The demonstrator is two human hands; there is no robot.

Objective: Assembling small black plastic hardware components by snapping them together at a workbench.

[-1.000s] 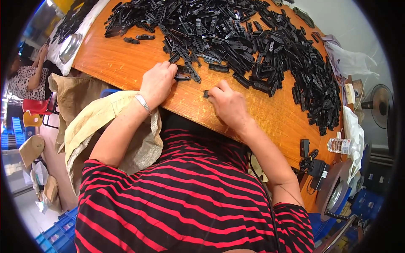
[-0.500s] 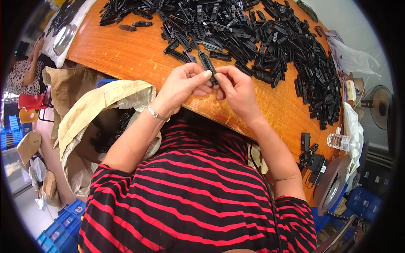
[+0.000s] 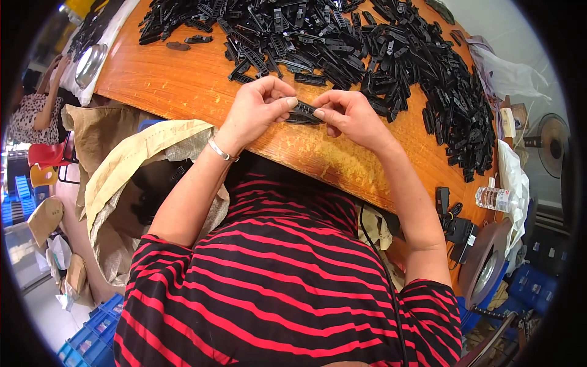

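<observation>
Between my two hands is a black slotted plastic strip (image 3: 304,110), held level just above the near part of the table. My left hand (image 3: 263,109) pinches its left end between thumb and fingers. At its right end, the thumb and forefinger of my right hand (image 3: 351,116) are closed on it. Just beyond my hands lies a big heap of similar black plastic parts (image 3: 293,46). It spreads over the wooden table (image 3: 165,79) and curves down its right side. Fingers partly hide both ends of the strip.
An open paper-lined sack (image 3: 153,144) with black parts inside stands at the table's left edge. On the right are a water bottle (image 3: 493,199), a black power adapter (image 3: 460,231) and a round lamp-like disc (image 3: 486,263). Another person (image 3: 43,113) sits at the far left.
The strip has turned from steeply upright to nearly level, its far end swinging right and toward me. My left hand has shifted up slightly, and my hands have moved apart along it.
</observation>
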